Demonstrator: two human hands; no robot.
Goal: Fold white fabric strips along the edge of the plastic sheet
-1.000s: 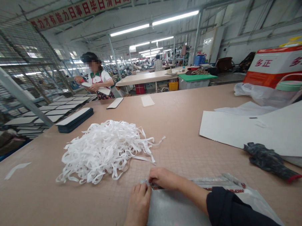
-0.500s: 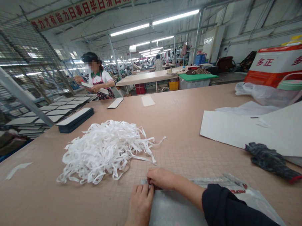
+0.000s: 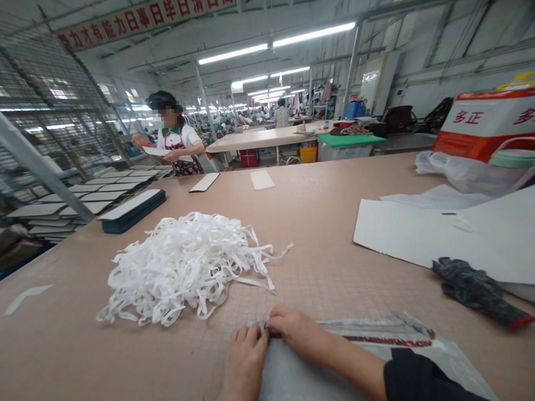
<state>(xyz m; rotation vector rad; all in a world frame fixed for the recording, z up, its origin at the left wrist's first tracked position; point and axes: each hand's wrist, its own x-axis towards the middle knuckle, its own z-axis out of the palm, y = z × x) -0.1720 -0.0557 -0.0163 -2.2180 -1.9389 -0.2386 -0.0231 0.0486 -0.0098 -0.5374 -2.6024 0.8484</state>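
Observation:
A translucent grey plastic bag [image 3: 297, 379] with red-brown printing along its far edge lies flat before me at the bottom of the head view. At the bag's far left corner, my right hand [image 3: 297, 335] has its fingers curled in a pinch on the edge. Directly beside it, my left hand [image 3: 243, 361] grips the left edge, thumb against the bag and fingers bent close together. The fingertips of both hands almost meet, and they partly hide the corner. Just beyond is a loose heap of narrow white strips [image 3: 186, 266].
On the table [image 3: 321, 222], a stack of dark-backed white panels [image 3: 135, 212] stands at the left. To the right are a large white board [image 3: 420, 235], a dark glove [image 3: 479, 292] and a red-and-white box [image 3: 490, 126]. Across the table a person [image 3: 176, 139] holds a panel.
My right hand has shifted slightly nearer and right, its forearm lower, so more of the bag's printed edge shows. The left hand stays at the corner. The camera view has moved a little.

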